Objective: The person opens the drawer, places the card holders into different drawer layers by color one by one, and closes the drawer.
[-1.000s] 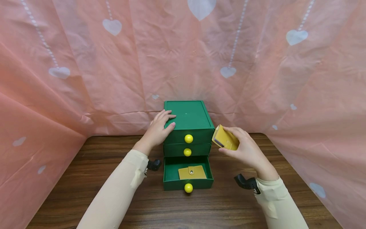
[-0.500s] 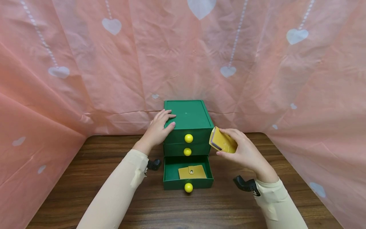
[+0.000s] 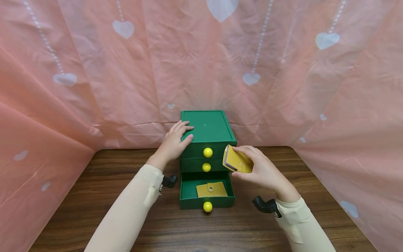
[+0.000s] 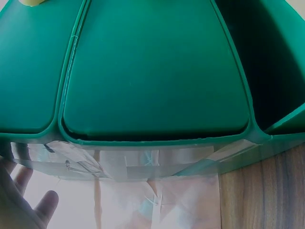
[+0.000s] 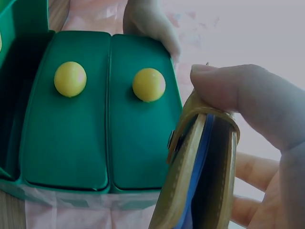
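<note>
A green three-drawer cabinet (image 3: 206,126) has round yellow knobs on its drawers. My left hand (image 3: 172,144) rests on its top left edge, with fingers spread over the top. My right hand (image 3: 259,171) pinches a yellow card wallet (image 3: 240,161) between thumb and fingers, tilted in front of the cabinet's right side. In the right wrist view, the held wallet (image 5: 221,162) shows a snap strap and a blue layer inside. The bottom drawer (image 3: 185,204) is pulled out. Inside it lies a second yellow wallet (image 3: 217,190), flat, with its snap strap facing up.
The cabinet stands on a dark wood-grain table (image 3: 170,229). A pink curtain (image 3: 201,70) with white hearts hangs behind and at both sides. The upper drawer (image 3: 190,150) and middle drawer (image 3: 190,166) are closed. Black camera mounts (image 3: 266,204) sit at the wrists.
My right hand has moved left and slightly down with the wallet, which now overlaps the right end of the upper drawer fronts. My left hand and the drawers have not moved.
</note>
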`<state>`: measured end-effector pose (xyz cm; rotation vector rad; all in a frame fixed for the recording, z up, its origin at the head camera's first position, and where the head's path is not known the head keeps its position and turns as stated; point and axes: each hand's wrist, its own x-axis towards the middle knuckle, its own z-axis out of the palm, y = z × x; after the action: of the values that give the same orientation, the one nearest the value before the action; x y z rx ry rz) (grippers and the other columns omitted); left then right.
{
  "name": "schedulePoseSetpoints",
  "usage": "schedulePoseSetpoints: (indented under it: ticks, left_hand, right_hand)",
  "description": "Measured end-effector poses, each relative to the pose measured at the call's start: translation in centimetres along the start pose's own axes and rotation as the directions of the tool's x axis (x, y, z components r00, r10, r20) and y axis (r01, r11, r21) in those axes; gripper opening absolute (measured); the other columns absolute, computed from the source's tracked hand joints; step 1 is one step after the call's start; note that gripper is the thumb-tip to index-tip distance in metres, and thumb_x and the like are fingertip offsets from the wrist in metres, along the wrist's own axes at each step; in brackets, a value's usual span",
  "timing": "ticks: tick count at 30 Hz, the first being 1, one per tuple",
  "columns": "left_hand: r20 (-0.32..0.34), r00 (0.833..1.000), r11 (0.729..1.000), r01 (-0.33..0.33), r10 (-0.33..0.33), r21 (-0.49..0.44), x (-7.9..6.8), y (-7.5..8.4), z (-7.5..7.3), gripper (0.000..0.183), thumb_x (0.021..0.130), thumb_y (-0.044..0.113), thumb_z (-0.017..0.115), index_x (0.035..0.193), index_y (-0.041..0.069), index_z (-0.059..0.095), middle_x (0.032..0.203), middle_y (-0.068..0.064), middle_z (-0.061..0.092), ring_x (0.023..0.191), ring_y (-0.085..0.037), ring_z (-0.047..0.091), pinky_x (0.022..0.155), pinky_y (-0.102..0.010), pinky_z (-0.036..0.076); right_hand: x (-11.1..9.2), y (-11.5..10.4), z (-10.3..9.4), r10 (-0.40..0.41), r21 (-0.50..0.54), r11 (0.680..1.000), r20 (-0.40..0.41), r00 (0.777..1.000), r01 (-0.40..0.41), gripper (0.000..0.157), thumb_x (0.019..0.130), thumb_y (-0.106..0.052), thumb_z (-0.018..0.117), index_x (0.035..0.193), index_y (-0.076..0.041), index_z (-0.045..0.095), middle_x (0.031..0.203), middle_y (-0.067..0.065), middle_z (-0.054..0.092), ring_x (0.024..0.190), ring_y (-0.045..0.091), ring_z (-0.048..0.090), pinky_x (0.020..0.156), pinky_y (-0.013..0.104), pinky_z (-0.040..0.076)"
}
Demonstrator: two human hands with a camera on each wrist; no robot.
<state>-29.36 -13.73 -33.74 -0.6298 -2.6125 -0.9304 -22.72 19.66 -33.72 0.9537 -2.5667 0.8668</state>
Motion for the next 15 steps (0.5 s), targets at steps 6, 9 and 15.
schedulePoseSetpoints:
  ticks: [6, 9, 15]
  left_hand:
    - [-0.003, 1.000, 1.000, 0.005, -0.005, -0.004, 0.0, -0.1, 0.0, 0.046, 0.106, 0.043, 0.045, 0.145, 0.020, 0.052, 0.161, -0.002, 0.031, 0.153, -0.023, 0.011, 0.118, -0.061, 0.013]
    - [-0.001, 1.000, 1.000, 0.007, -0.007, -0.006, 0.0, -0.1, 0.1, 0.046, 0.106, 0.042, 0.045, 0.145, 0.020, 0.052, 0.161, -0.002, 0.031, 0.153, -0.023, 0.011, 0.118, -0.060, 0.012]
    - [-0.003, 1.000, 1.000, 0.006, -0.006, -0.008, 0.0, 0.0, 0.1, 0.046, 0.106, 0.042, 0.045, 0.145, 0.019, 0.052, 0.161, -0.002, 0.031, 0.153, -0.025, 0.011, 0.119, -0.059, 0.012]
  right_hand:
    - [0.3, -0.1, 0.8, -0.030, 0.011, 0.999, 0.025, 0.999, 0.030, 0.076, 0.075, -0.031, 0.089, 0.141, -0.015, 0.056, 0.135, 0.005, 0.056, 0.109, 0.021, 0.052, 0.085, 0.042, 0.048]
    - [0.3, -0.2, 1.0, -0.033, 0.017, 0.999, 0.039, 0.999, 0.033, 0.076, 0.075, -0.029, 0.089, 0.142, -0.015, 0.055, 0.136, 0.005, 0.055, 0.110, 0.021, 0.051, 0.085, 0.042, 0.048]
    - [0.4, -0.2, 1.5, -0.033, 0.017, 0.999, 0.053, 0.998, 0.032, 0.075, 0.076, -0.031, 0.088, 0.142, -0.016, 0.055, 0.136, 0.005, 0.055, 0.111, 0.023, 0.051, 0.084, 0.042, 0.048]
